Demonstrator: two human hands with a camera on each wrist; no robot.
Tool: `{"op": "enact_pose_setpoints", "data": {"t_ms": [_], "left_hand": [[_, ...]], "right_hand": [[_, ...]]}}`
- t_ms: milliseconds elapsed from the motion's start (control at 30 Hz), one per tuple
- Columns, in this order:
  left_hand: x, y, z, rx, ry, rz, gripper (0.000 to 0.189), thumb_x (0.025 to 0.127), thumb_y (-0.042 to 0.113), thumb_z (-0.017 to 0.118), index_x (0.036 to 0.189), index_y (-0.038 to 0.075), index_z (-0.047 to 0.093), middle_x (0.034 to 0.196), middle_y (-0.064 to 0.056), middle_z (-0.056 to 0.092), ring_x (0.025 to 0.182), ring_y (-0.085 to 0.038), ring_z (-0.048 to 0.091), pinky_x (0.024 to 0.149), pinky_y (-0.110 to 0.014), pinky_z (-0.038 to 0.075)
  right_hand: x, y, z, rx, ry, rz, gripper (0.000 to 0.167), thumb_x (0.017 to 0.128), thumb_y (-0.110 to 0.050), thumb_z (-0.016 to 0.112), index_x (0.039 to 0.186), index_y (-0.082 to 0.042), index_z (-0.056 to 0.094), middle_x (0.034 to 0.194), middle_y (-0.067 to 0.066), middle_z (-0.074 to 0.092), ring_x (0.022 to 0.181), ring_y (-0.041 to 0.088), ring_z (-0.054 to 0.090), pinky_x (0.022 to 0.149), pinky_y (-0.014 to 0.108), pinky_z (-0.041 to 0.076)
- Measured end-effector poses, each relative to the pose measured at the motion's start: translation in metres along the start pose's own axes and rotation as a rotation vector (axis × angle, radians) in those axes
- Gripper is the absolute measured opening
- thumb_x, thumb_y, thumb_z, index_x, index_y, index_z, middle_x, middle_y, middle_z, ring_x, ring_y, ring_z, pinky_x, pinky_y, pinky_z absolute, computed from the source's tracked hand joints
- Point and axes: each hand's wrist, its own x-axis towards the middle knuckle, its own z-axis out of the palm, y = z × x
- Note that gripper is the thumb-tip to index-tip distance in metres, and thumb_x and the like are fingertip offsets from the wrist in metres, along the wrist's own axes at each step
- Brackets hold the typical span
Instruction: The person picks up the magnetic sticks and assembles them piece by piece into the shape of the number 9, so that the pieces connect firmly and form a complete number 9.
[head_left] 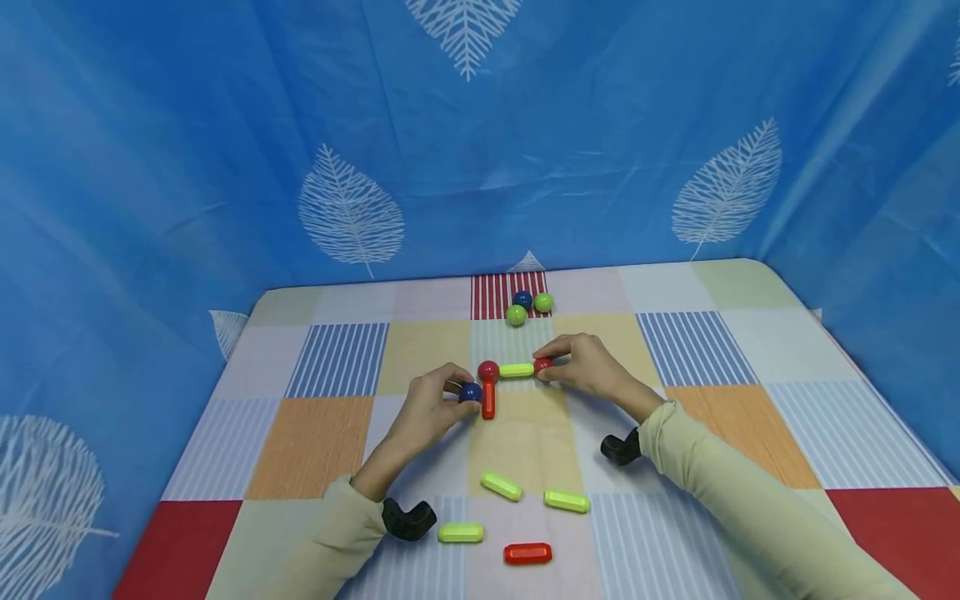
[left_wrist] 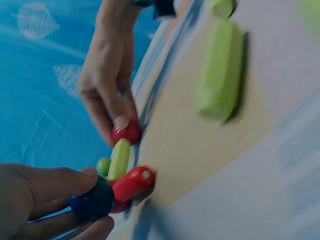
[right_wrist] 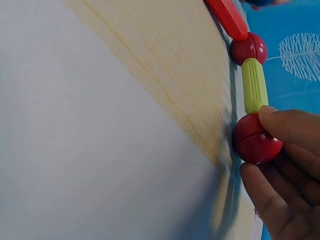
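Note:
My left hand (head_left: 431, 410) holds a dark blue ball (head_left: 470, 392) between thumb and fingers, close to the left of a red stick (head_left: 489, 401). That stick's far end joins a red ball (head_left: 488, 370). From this ball a yellow-green stick (head_left: 516, 370) runs right to a second red ball (head_left: 543, 365), which my right hand (head_left: 588, 365) pinches with thumb and fingers. In the right wrist view the held red ball (right_wrist: 256, 140) meets the end of the yellow-green stick (right_wrist: 254, 86). The left wrist view shows the red stick's near end (left_wrist: 146, 174) bare.
Toward the near edge lie several loose sticks: yellow-green ones (head_left: 501, 487) (head_left: 566, 501) (head_left: 461, 533) and a red one (head_left: 528, 553). At the back sit a blue ball (head_left: 522, 300) and two green balls (head_left: 516, 315) (head_left: 543, 302). A patchwork cloth (head_left: 322, 450) covers the table; blue curtains (head_left: 480, 167) surround it.

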Motion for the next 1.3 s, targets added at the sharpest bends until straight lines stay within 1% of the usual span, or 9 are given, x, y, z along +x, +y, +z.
{"op": "enact_pose_setpoints", "data": {"t_ms": [133, 267, 433, 667, 767, 900, 1033, 1133, 1300], "left_hand": [[-0.01, -0.001, 0.008, 0.005, -0.061, 0.016, 0.027, 0.08, 0.0, 0.079, 0.102, 0.002, 0.064, 0.1, -0.01, 0.067, 0.091, -0.023, 0.067, 0.074, -0.027, 0.056], [-0.016, -0.002, 0.014, 0.033, -0.088, 0.031, 0.029, 0.078, 0.0, 0.081, 0.1, 0.002, 0.062, 0.098, -0.009, 0.065, 0.086, -0.02, 0.066, 0.07, -0.023, 0.055], [-0.02, -0.003, 0.017, 0.042, -0.09, 0.049, 0.031, 0.074, 0.0, 0.083, 0.096, 0.002, 0.062, 0.094, -0.009, 0.061, 0.084, -0.02, 0.063, 0.068, -0.024, 0.053], [-0.02, -0.005, 0.019, 0.054, -0.072, 0.065, 0.031, 0.074, 0.001, 0.084, 0.094, 0.003, 0.061, 0.092, -0.007, 0.06, 0.081, -0.017, 0.058, 0.068, -0.028, 0.051], [-0.02, -0.005, 0.02, 0.045, -0.071, 0.065, 0.031, 0.073, 0.0, 0.084, 0.094, 0.003, 0.061, 0.091, -0.006, 0.06, 0.079, -0.017, 0.058, 0.068, -0.027, 0.05], [-0.019, -0.004, 0.02, 0.056, -0.074, 0.054, 0.031, 0.073, 0.001, 0.084, 0.094, 0.003, 0.061, 0.09, -0.006, 0.059, 0.078, -0.017, 0.056, 0.066, -0.025, 0.047], [-0.019, -0.004, 0.02, 0.066, -0.08, 0.045, 0.031, 0.074, 0.002, 0.085, 0.094, 0.003, 0.061, 0.09, -0.006, 0.059, 0.077, -0.017, 0.056, 0.066, -0.025, 0.047], [-0.019, -0.003, 0.02, 0.073, -0.081, 0.048, 0.03, 0.074, 0.002, 0.085, 0.092, 0.003, 0.062, 0.089, -0.006, 0.059, 0.077, -0.018, 0.057, 0.065, -0.024, 0.047], [-0.019, -0.003, 0.021, 0.077, -0.075, 0.065, 0.029, 0.073, 0.002, 0.085, 0.09, 0.003, 0.062, 0.088, -0.005, 0.06, 0.076, -0.019, 0.057, 0.064, -0.024, 0.046]], "right_hand": [[-0.001, 0.001, 0.002, -0.009, 0.004, 0.0, 0.029, 0.085, -0.012, 0.077, 0.112, -0.005, 0.074, 0.108, 0.006, 0.072, 0.108, 0.026, 0.063, 0.091, 0.044, 0.049], [0.0, 0.002, 0.004, -0.009, 0.004, -0.003, 0.028, 0.085, -0.013, 0.077, 0.112, -0.005, 0.074, 0.107, 0.005, 0.072, 0.107, 0.025, 0.064, 0.09, 0.044, 0.05], [0.001, 0.001, 0.002, -0.012, 0.002, -0.013, 0.029, 0.085, -0.012, 0.077, 0.112, -0.004, 0.073, 0.108, 0.006, 0.072, 0.108, 0.026, 0.063, 0.091, 0.045, 0.049], [0.004, 0.0, 0.001, -0.02, 0.0, -0.008, 0.029, 0.085, -0.013, 0.077, 0.113, -0.005, 0.073, 0.109, 0.006, 0.072, 0.111, 0.027, 0.061, 0.093, 0.045, 0.048], [0.004, -0.001, 0.001, -0.021, -0.005, -0.003, 0.029, 0.085, -0.013, 0.078, 0.113, -0.005, 0.073, 0.109, 0.006, 0.072, 0.11, 0.027, 0.062, 0.092, 0.045, 0.049], [0.003, -0.002, 0.0, -0.024, -0.02, -0.011, 0.031, 0.086, -0.011, 0.076, 0.115, -0.003, 0.071, 0.111, 0.009, 0.07, 0.107, 0.027, 0.063, 0.088, 0.043, 0.051], [0.005, -0.006, 0.003, -0.048, -0.011, -0.045, 0.034, 0.085, -0.01, 0.075, 0.118, -0.002, 0.069, 0.114, 0.011, 0.068, 0.107, 0.028, 0.063, 0.089, 0.044, 0.051], [0.011, -0.013, 0.009, -0.064, 0.002, -0.102, 0.035, 0.085, -0.01, 0.075, 0.119, -0.004, 0.069, 0.116, 0.01, 0.067, 0.109, 0.029, 0.062, 0.092, 0.045, 0.05], [0.021, -0.028, 0.023, -0.089, -0.038, -0.205, 0.034, 0.086, -0.009, 0.073, 0.119, -0.004, 0.068, 0.118, 0.008, 0.068, 0.108, 0.027, 0.062, 0.092, 0.044, 0.05]]}}
